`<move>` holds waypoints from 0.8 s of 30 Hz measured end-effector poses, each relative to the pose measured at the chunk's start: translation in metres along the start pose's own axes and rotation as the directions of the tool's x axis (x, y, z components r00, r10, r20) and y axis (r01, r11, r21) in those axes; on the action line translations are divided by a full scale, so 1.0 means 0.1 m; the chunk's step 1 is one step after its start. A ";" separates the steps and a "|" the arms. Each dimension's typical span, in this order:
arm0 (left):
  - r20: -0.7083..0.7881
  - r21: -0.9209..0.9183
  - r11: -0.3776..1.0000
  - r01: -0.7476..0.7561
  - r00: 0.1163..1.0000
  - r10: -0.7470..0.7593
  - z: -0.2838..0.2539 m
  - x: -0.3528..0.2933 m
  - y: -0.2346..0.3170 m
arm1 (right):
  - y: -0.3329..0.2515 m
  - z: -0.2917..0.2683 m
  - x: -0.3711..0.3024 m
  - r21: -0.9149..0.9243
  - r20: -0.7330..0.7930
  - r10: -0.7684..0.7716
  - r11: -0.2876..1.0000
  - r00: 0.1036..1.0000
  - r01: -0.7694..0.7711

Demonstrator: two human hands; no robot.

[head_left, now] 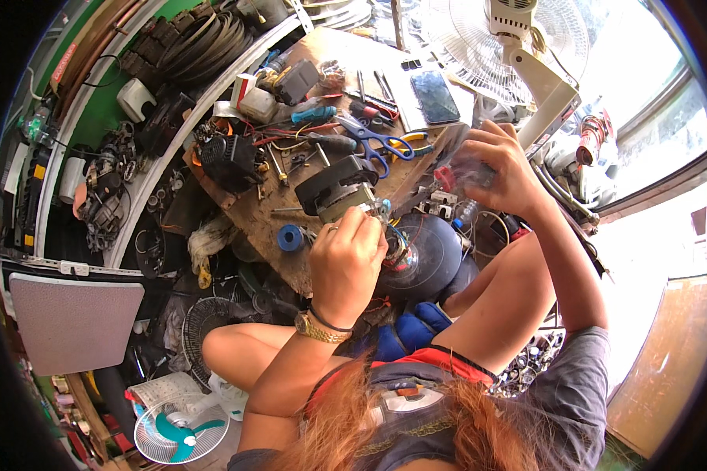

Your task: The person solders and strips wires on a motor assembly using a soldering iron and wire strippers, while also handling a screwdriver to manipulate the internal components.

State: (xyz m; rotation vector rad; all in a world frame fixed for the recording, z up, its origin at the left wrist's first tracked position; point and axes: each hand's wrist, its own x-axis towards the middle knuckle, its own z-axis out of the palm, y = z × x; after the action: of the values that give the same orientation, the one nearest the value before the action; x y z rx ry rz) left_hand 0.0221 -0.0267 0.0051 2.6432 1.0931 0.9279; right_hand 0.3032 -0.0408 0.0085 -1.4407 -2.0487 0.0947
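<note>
My left hand (346,263) is closed in a pinch against the near side of a fan motor (346,196) with a black housing and metal core. Its fingertips are hidden, so what lies between them cannot be made out. Coloured wires (401,250) run just right of those fingers, above a dark round fan base (428,255). Raised to the right, my right hand (501,169) pinches thin clear plastic, apparently a bag (436,169), that stretches toward the motor. Scissors with blue handles (375,145) lie beyond the motor, beside yellow-handled pliers (412,146).
A wooden board (247,216) carries a phone (434,97), a blue-handled screwdriver (314,115), a black motor housing (228,161) and a blue spool (291,238). A white fan (518,55) stands at the far right. Left lies a grey padded panel (75,322), near a teal-bladed fan (182,433).
</note>
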 end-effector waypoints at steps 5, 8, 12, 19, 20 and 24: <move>-0.008 -0.015 1.000 -0.001 1.000 0.001 0.00 0.00 0.01 | -0.03 -0.01 0.01 -0.005 0.008 0.009 1.000 1.000 -0.009; -0.004 -0.011 1.000 0.003 1.000 -0.003 0.00 0.00 0.01 | -0.02 0.00 0.00 -0.007 0.000 0.004 1.000 1.000 -0.004; -0.004 -0.018 1.000 0.009 1.000 -0.009 0.00 0.00 0.02 | -0.01 0.00 -0.01 -0.004 0.002 0.004 1.000 1.000 -0.004; -0.010 -0.020 1.000 0.004 1.000 -0.004 -0.01 0.00 0.02 | -0.02 0.00 0.00 -0.002 -0.004 -0.013 1.000 1.000 0.013; -0.005 -0.018 1.000 0.007 1.000 -0.007 -0.02 0.00 0.02 | -0.02 0.00 0.00 -0.006 -0.002 -0.011 1.000 1.000 0.011; 0.016 -0.017 1.000 0.019 1.000 -0.018 -0.02 0.01 0.02 | -0.03 -0.02 0.00 -0.021 0.006 -0.008 1.000 1.000 0.008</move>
State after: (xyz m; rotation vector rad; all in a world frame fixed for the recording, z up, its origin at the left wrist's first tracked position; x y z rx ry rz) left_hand 0.0228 -0.0283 0.0077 2.6181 1.0991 0.9068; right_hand 0.3015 -0.0425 0.0114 -1.4461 -2.0658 0.0746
